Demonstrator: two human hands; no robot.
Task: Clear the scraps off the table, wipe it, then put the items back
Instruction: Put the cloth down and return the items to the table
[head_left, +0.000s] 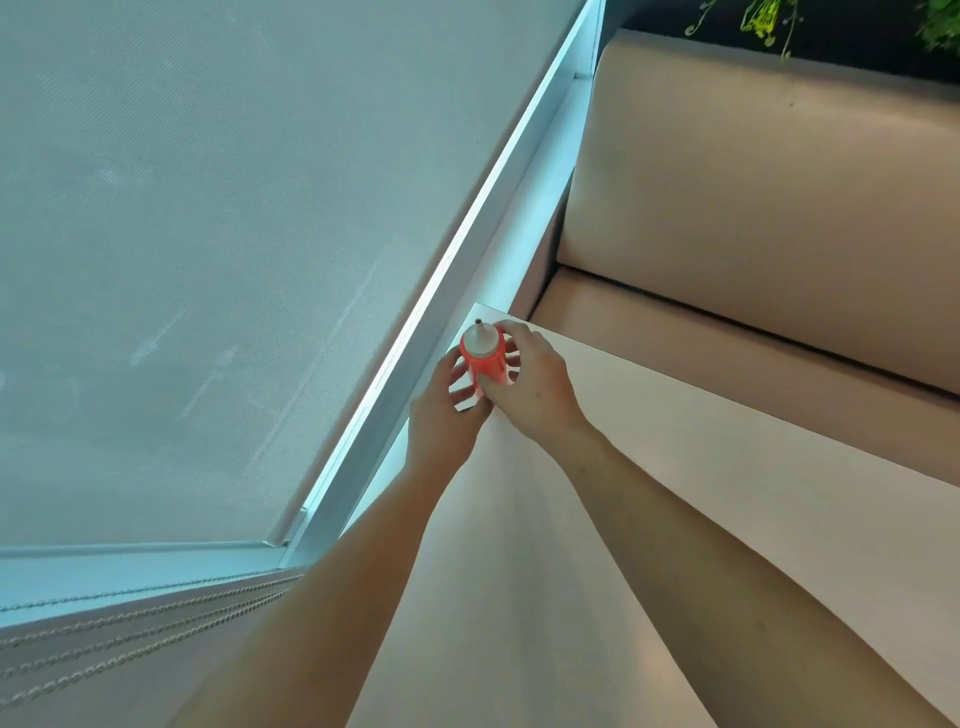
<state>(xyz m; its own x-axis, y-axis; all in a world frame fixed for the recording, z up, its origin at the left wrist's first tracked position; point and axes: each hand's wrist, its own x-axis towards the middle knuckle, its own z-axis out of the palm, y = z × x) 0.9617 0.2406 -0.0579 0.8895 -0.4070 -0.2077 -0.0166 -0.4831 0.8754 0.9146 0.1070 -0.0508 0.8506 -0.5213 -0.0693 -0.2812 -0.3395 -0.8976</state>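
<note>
From my remote seat I see a pale roller blind (182, 234) filling ten o'clock, its white window frame (467, 291) glowing with daylight, bead chains (130, 629) at seven o'clock, a beige upholstered bench (769, 208) at two o'clock, and green leaves (763, 15) at one o'clock.

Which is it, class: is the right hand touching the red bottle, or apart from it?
Touching. The head view shows the right hand with fingers wrapped against the red bottle.

Orange squeeze bottle (485, 361) with a white nozzle cap, upright at the pale table's (675, 467) far left corner
</note>
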